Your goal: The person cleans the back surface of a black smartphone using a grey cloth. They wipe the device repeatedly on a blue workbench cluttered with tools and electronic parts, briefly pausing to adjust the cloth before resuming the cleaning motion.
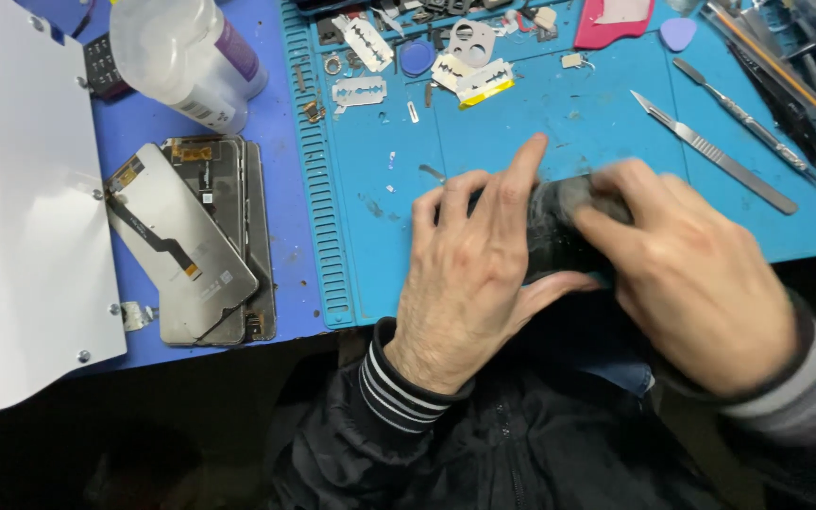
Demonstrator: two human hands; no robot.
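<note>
Far left of the hands, a clear plastic bottle [186, 52] with a purple-and-white label lies tipped. The left hand [469, 274] and right hand [687, 279] meet, both clasped around a dark, smudged phone-shaped slab [559, 231] on the blue mat [540, 123].

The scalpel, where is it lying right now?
In the head view the scalpel lies aslant on the blue mat, upper right, just beyond the right hand and beside a second thin metal tool.
</note>
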